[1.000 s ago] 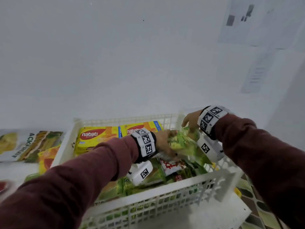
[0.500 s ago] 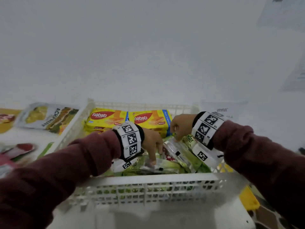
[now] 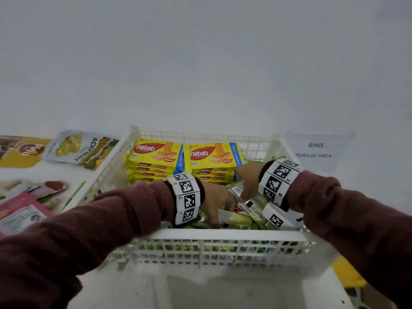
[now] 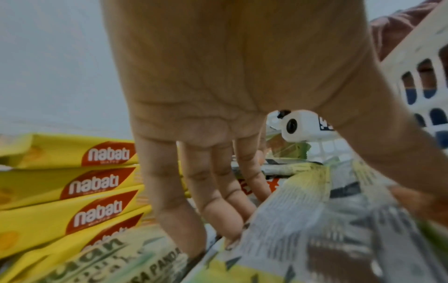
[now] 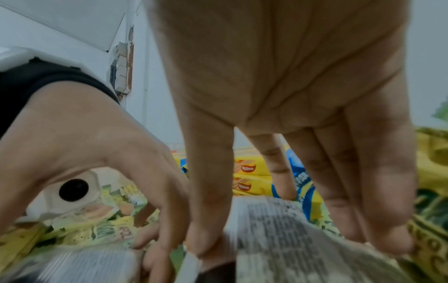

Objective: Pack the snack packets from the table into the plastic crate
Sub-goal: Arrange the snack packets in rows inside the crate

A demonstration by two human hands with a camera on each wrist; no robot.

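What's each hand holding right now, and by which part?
Left hand grips a green packet, fingers along one edge, thumb opposite. Right hand touches a silver-backed packet; grip unclear.

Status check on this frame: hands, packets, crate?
Left hand grips green packet, right hand pinches silver-backed packet, both inside white crate. Nabati stacks along far wall. Jackfruit pouch and others unpacked on table; nothing blocking.
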